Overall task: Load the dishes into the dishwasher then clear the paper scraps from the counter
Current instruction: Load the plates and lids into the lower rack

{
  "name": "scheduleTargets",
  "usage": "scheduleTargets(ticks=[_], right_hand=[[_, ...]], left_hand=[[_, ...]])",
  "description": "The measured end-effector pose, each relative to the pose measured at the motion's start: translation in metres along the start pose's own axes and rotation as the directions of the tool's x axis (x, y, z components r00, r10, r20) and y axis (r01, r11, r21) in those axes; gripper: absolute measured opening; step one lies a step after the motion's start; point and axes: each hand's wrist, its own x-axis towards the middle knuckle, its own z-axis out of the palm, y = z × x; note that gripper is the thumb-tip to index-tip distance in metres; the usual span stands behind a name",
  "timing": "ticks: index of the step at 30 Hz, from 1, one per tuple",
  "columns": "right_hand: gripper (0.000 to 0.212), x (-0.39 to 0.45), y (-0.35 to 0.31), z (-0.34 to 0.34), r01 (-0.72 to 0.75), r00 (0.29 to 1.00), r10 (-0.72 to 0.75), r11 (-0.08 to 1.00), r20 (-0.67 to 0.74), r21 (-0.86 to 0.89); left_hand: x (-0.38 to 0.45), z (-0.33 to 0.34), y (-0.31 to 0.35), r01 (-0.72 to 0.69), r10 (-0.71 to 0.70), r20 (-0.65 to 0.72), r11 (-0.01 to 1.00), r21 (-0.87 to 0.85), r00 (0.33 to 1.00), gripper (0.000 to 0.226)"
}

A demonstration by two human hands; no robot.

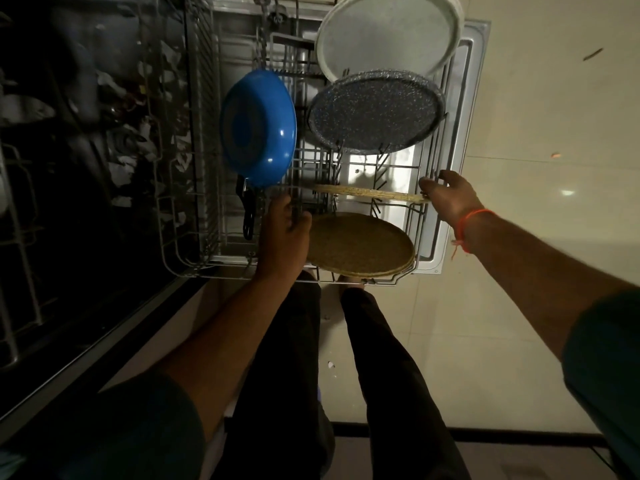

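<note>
I look straight down at the pulled-out lower dishwasher rack (180, 261). A blue pan (258, 128) stands on edge at its left, black handle toward me. A white plate (388, 32) and a dark speckled plate (375, 112) lean in the far tines. Two tan plates (360, 244) lean at the near end. A third tan plate (370, 194), seen edge-on, is held between my hands: my right hand (448, 197) pinches its right rim, and my left hand (284, 230) curls round its left end, among the rack wires.
The open dishwasher door (460, 133) lies under the rack. The dark dishwasher interior (86, 133) and an upper rack (17, 237) are at the left. Pale tiled floor (536, 133) spreads to the right, with small scraps on it. My legs stand just before the rack.
</note>
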Motion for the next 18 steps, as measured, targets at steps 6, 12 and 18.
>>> scheduleTargets(ticks=[6, 12, 18], right_hand=[[0.07, 0.007, -0.002, 0.005, -0.021, 1.0, 0.021, 0.999, 0.019, 0.03], [0.086, 0.014, -0.004, 0.006, -0.125, 0.984, 0.121, 0.992, 0.13, 0.023], [0.086, 0.012, -0.006, 0.01, -0.144, 0.973, 0.12, 0.983, 0.197, 0.111]], left_hand=[[-0.009, -0.009, -0.015, 0.027, -0.026, -0.028, 0.999, 0.04, 0.999, 0.044], [-0.006, -0.014, -0.018, 0.04, -0.038, -0.058, 0.999, 0.021, 0.998, 0.047], [0.001, -0.023, -0.017, 0.044, -0.047, -0.093, 0.998, -0.034, 0.995, 0.044]])
